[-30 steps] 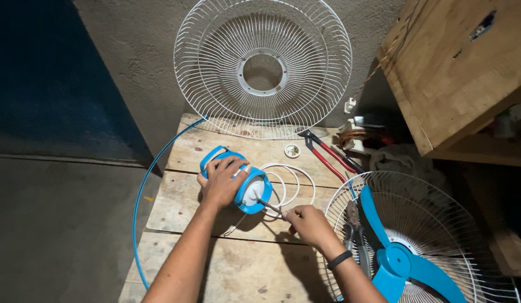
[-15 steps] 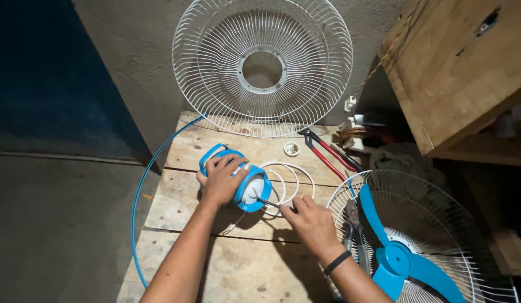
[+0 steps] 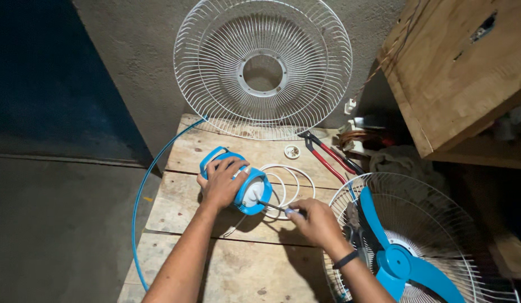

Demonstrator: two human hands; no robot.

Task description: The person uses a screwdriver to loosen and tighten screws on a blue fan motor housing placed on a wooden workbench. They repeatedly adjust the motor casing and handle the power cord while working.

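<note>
**Fan motor housing held down, screwdriver at its white face**

We see our left hand (image 3: 222, 182) laid over the blue fan motor housing (image 3: 238, 178), its fingers (image 3: 235, 166) wrapped around the top of the casing and pressing it onto the wooden desk (image 3: 260, 264). The housing lies on its side near the middle of the desk, its white round face turned towards our right.

Our right hand (image 3: 315, 221) sits just beside that face, fingers pinched narrow around a small screwdriver (image 3: 274, 207). The dark shaft runs from the hand up to the white face, and its tip touches the face or sits at it; we cannot tell which.

A white cord (image 3: 287, 180) lies looped on the planks behind the screwdriver, between the housing and the far edge. A small white round cap (image 3: 292, 151) rests near the back of the desk, and red-handled pliers (image 3: 326, 157) lie just to its right. A white wire fan guard (image 3: 263, 67) leans upright against the grey wall behind the desk. A thin blue hoop (image 3: 138, 196) curves along the desk's left side. To our right, a second wire guard (image 3: 440, 224) lies flat with a blue fan blade (image 3: 395, 255) resting in it, beside our right wrist, which wears a dark band (image 3: 347, 259).
</note>
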